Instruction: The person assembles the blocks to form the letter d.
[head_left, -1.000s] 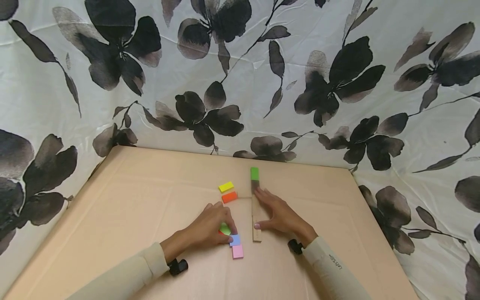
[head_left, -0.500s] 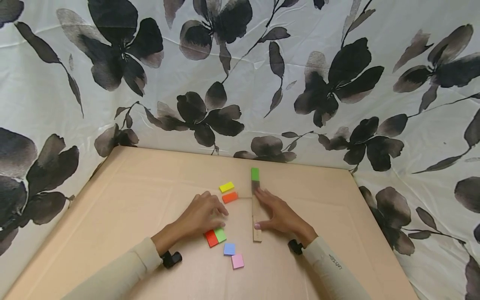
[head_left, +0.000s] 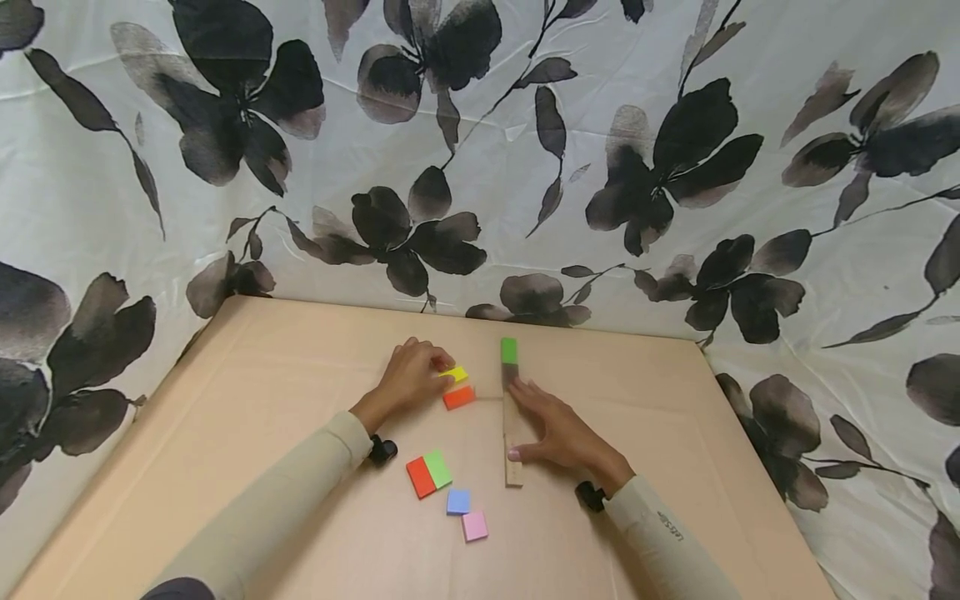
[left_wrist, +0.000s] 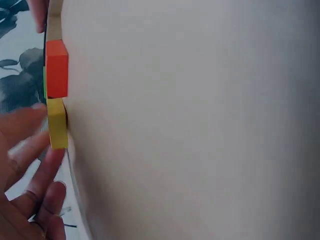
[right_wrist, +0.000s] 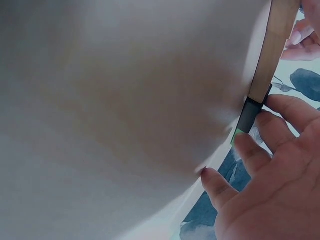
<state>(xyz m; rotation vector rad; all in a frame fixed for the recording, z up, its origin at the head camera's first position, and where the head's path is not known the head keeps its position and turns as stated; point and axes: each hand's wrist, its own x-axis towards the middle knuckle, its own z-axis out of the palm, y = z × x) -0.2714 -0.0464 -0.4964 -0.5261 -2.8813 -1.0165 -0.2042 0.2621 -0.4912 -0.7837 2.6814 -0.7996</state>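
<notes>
In the head view my left hand (head_left: 412, 373) is at a yellow block (head_left: 459, 374), thumb and fingers around its left end. The left wrist view shows fingertips touching the yellow block (left_wrist: 57, 123), beside an orange-red block (left_wrist: 57, 69). My right hand (head_left: 566, 435) rests along a straight upright row made of a green block (head_left: 509, 351), a dark block (head_left: 510, 372) and a long wood-coloured part (head_left: 513, 468). Its fingers lie extended by the dark block, the thumb near the lower end. The right wrist view shows fingertips against the dark block (right_wrist: 248, 115).
Nearer the person, a red block (head_left: 421, 478) and a light green block (head_left: 437, 468) lie side by side. A blue block (head_left: 458, 502) and a pink block (head_left: 475, 527) lie beside them. The tan table (head_left: 315, 342) ends at a flower-patterned cloth (head_left: 525, 150).
My left hand let go of the light green and red blocks, now further left, and moved away to the yellow block. Blue and pink shifted toward the person. My right hand stayed in place.
</notes>
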